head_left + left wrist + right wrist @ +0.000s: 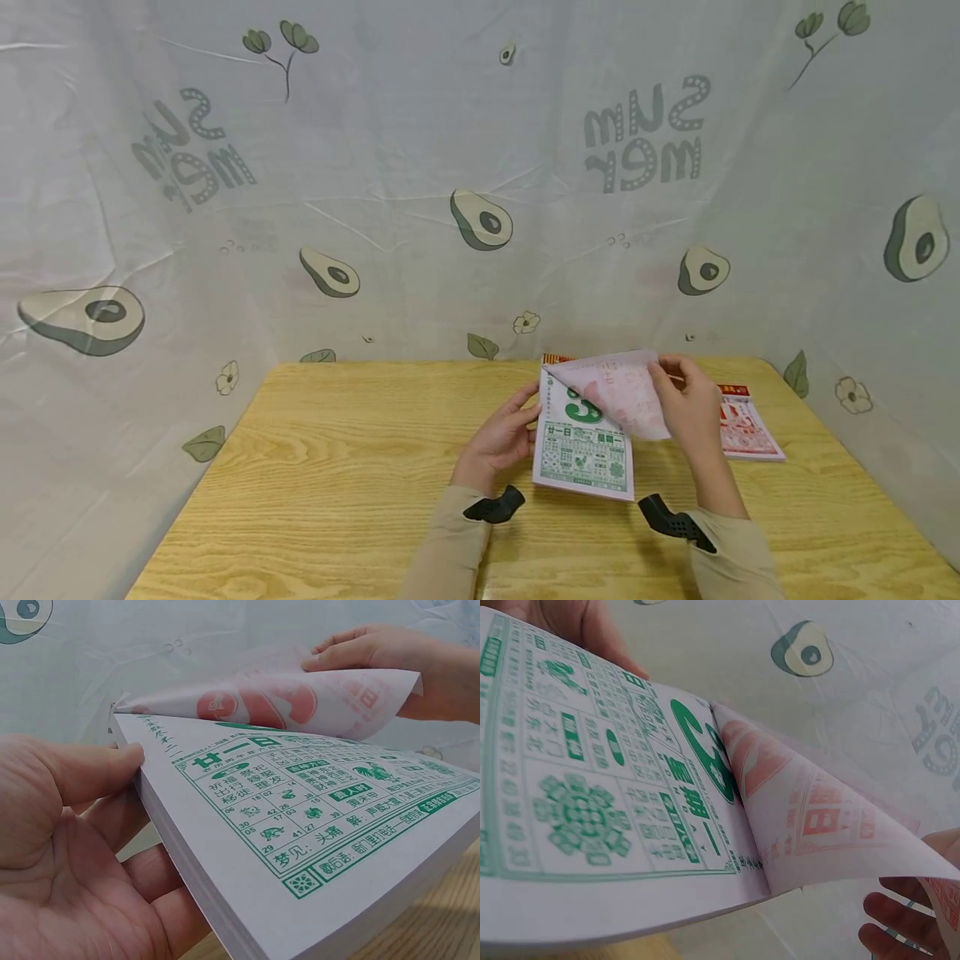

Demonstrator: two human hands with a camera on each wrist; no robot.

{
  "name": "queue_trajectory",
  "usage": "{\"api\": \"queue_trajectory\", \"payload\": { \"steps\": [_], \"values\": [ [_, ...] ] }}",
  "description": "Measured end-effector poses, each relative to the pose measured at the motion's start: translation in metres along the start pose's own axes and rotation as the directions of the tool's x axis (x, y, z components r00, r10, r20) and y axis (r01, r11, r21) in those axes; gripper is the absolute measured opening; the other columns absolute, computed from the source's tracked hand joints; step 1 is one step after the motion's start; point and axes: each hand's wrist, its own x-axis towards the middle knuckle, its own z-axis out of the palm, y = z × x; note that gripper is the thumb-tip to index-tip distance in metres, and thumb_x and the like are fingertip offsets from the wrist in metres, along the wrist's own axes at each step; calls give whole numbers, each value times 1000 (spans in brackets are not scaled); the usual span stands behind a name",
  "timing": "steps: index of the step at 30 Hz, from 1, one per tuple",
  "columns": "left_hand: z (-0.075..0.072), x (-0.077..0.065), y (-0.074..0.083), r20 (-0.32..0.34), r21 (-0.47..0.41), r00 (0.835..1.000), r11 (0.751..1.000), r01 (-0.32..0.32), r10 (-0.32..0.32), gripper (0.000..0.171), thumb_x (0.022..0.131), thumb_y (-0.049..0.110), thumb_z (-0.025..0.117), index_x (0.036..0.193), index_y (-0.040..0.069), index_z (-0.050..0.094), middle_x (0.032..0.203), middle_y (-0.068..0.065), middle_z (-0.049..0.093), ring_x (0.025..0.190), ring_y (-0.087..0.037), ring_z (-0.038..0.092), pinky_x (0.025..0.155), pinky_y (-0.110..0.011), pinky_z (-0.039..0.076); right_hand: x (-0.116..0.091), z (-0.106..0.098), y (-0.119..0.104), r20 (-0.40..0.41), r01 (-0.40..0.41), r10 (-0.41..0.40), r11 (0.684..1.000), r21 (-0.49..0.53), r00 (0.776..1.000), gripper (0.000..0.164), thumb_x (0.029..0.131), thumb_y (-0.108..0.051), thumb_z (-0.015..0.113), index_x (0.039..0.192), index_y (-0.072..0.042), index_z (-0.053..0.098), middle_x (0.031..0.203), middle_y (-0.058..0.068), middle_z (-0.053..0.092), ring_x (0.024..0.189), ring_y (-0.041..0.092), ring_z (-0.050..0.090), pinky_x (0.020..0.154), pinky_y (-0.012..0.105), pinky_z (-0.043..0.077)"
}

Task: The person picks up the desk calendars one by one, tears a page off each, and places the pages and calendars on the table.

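Calendar pad (583, 468): left hand (501, 437) gripping left edge; right hand (693, 407) pinching lifted sheet (628, 393); slanted pull could tear sheet raggedly.

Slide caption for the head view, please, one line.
Left hand holding a green-printed calendar pad, right hand pinching its lifted top sheet, with a red-printed pad on the table.

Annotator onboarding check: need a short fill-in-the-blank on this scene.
1. The left hand holds a thick, rectangular paper calendar, its exposed page printed in ____.
2. The person's ____ hand lifts the thin, red-printed paper sheet.
3. The pale grey patterned backdrop shows drawings of halved ____.
Missing words: green; right; avocados.
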Motion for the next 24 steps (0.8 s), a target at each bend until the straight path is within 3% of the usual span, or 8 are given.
{"api": "queue_trajectory", "payload": {
  "steps": [3, 5, 24],
  "values": [
    [1, 0, -1, -5, -4, 1000, 1000, 5, -5, 39, 106, 18, 36, 143, 32, 40, 105, 7, 68, 81, -11, 70, 71, -29, 55, 4, 0, 4, 27, 8, -8, 1000, 9, 1000, 33, 99, -27, 56, 115, 1, 64, 111, 19, 67, 103, 27, 64, 76, 1, 37],
    [1, 0, 0, -11, -15, 1000, 1000, 7, -8, 40, 106, 17, 36, 144, 32, 39, 105, 6, 68, 81, -11, 70, 71, -30, 55, 8, 0, 6, 49, 9, -10, 1000, 15, 999, 35, 99, -29, 55, 116, 0, 63, 112, 19, 67, 107, 33, 64, 76, 1, 37],
    [7, -9, 10, 21, -18, 1000, 1000, 13, -13, 42, 107, 16, 36, 147, 30, 35, 107, 7, 66, 85, -11, 70, 76, -30, 55, 43, -6, 8, 215, 93, -83, 995, -33, 973, 40, 100, -33, 54, 116, 2, 62, 119, 24, 62, 104, 37, 60, 73, 6, 36]
  ]
}}
